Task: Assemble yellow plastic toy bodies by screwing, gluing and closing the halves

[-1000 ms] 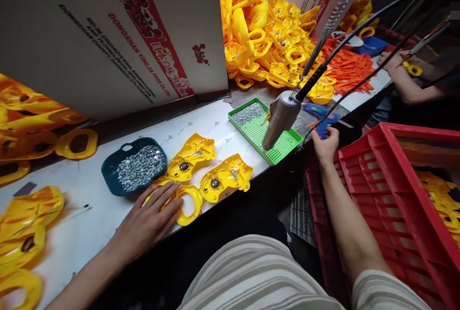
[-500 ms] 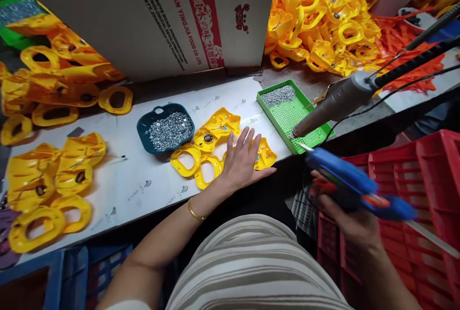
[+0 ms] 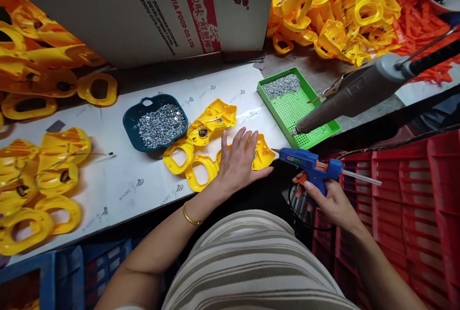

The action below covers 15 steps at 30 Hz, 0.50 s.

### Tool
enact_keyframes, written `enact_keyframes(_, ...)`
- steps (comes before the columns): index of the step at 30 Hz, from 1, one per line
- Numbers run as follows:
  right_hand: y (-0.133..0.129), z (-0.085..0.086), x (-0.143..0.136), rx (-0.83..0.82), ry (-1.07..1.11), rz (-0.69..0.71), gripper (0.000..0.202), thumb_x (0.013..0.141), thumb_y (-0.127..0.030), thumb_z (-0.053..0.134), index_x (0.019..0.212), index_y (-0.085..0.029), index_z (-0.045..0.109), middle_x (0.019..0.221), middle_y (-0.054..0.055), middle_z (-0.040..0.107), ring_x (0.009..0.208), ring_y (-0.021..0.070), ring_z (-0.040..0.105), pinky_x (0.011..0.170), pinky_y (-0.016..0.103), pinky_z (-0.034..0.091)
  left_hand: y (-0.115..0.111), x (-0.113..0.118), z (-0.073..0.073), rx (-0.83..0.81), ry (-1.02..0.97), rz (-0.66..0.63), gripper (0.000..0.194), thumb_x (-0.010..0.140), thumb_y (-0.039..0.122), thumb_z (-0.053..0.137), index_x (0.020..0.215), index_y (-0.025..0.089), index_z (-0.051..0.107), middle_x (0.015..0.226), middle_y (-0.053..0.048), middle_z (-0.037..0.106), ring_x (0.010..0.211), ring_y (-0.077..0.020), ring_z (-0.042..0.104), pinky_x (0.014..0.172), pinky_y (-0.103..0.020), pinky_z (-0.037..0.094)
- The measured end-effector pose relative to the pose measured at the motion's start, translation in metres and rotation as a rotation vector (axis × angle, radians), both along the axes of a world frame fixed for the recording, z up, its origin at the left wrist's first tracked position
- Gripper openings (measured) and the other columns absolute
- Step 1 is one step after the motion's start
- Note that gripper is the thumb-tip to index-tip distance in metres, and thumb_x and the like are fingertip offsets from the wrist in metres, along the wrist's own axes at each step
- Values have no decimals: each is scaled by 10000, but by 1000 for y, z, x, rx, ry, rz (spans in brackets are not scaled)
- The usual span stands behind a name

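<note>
My left hand (image 3: 237, 159) lies with spread fingers over a yellow plastic shell (image 3: 264, 153), covering its middle. My right hand (image 3: 328, 200) is wrapped round the handle of a blue glue gun (image 3: 305, 159); a clear glue stick juts from its back, and its nozzle is close to the shell's right end. Another yellow shell (image 3: 215, 120) with wires and a round metal part lies just behind my left hand. Two yellow rings (image 3: 178, 156) rest to the left of that hand, beside a dark teal tray (image 3: 129, 125) of small screws.
A green basket (image 3: 283, 118) holds screws, with a grey electric screwdriver (image 3: 345, 97) hanging over it. Behind stands a large carton (image 3: 143, 22). Yellow parts pile up at both sides. Red crates (image 3: 395, 195) are at the right, a blue crate (image 3: 64, 271) at lower left.
My right hand has brought the glue gun left and up, its nozzle now near the shell under my left hand. The left hand stays spread on the shell. The camera view has shifted slightly.
</note>
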State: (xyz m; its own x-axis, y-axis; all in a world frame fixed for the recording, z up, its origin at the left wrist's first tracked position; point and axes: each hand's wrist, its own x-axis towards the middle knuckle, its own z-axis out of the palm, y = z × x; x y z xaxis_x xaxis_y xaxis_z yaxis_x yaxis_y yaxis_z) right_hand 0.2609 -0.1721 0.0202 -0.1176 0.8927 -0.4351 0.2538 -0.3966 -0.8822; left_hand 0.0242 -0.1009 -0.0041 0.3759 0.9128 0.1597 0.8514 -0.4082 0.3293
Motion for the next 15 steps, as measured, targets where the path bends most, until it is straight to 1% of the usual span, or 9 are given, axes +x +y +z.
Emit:
enact_keyframes(3,4,1,-1,-23,-26,32,413,864,-524,556,1075,-169,575,780,49,660,571,150,577,424,245,502,0,1,-1,-7,3,0,873,782,650,591,1437,110,385,1413,-189,478,1380,-354,338,1172,-595,-17)
enact_keyframes(6,6,2,-2,-48,-59,56,430,866,-538,545,1069,-161,578,766,42,664,504,125,540,424,243,487,0,1,-2,-7,1,2,885,780,657,588,1441,106,378,1415,-186,476,1381,-351,334,1175,-588,-29)
enact_keyframes(10,9,6,-3,-49,-85,56,450,854,-563,538,1047,-159,577,716,35,660,486,129,532,401,237,456,0,1,-3,4,-2,-1,886,775,656,594,1439,109,381,1416,-182,473,1371,-358,343,1176,-592,-19)
enact_keyframes(12,9,8,-3,-29,-132,78,440,859,-565,523,1015,-159,588,699,36,667,471,129,527,402,239,439,-1,1,-3,10,-3,-3,881,775,651,597,1436,110,385,1412,-180,476,1367,-359,347,1177,-590,-20)
enact_keyframes(15,11,12,-2,48,-234,128,403,874,-545,500,920,-161,613,697,49,687,534,151,578,501,262,473,-1,1,-2,13,-2,-6,872,776,637,605,1434,109,386,1409,-178,480,1368,-354,347,1178,-580,-30)
